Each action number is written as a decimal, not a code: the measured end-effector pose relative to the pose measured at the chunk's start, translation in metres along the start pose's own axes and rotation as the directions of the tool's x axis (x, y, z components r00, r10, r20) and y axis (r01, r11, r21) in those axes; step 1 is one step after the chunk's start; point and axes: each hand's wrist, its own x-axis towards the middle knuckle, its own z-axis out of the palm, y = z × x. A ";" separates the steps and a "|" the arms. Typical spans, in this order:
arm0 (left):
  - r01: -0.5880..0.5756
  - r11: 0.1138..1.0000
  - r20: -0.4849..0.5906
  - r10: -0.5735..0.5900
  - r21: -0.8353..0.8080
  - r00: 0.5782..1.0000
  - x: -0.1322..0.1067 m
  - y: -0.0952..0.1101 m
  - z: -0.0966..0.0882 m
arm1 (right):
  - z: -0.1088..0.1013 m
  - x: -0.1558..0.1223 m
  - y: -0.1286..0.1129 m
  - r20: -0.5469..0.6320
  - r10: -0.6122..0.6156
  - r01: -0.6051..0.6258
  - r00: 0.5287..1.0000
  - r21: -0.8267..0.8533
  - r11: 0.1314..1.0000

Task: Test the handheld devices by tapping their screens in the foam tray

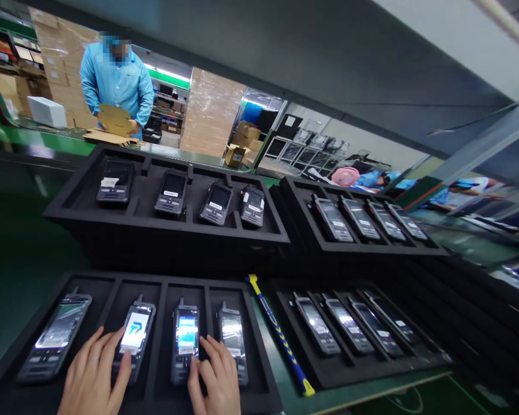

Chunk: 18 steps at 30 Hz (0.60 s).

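The left hand point(93, 369) is lying loosely open at the logo-screen handset point(137, 328); the half-curled right hand point(218, 377) is touching the right side of the blue-screen handset point(186, 334), apparently steadying it. Neither is gripping. Compartments in the near-left foam tray point(259, 357) are keeping both apart, screens upward.

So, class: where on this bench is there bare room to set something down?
The green bench looks bare left of the rear left tray. Crowded: the front left tray, with four handheld devices, left hand and right hand; a blue and yellow strip lies in the gap to its right.
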 end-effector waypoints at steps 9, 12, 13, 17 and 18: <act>0.067 0.997 -0.003 -0.067 -0.041 0.998 0.003 0.018 -0.012 | -0.002 0.004 -0.003 -0.023 0.014 -0.014 1.000 0.017 1.000; 0.048 0.998 -0.011 -0.048 -0.029 0.999 0.003 0.017 -0.011 | -0.003 0.003 -0.003 -0.029 0.021 -0.020 0.999 0.036 0.999; 0.042 0.999 -0.012 -0.042 -0.027 0.999 0.003 0.017 -0.012 | -0.003 0.003 -0.002 -0.013 0.015 -0.014 1.000 0.041 0.999; 0.051 0.998 -0.004 -0.052 -0.036 0.999 0.003 0.018 -0.013 | -0.007 0.013 0.000 0.092 0.102 -0.109 0.991 0.078 0.991; 0.061 0.997 0.002 -0.060 -0.038 0.998 0.003 0.018 -0.012 | -0.007 0.017 0.000 0.108 0.139 -0.147 0.984 0.074 0.986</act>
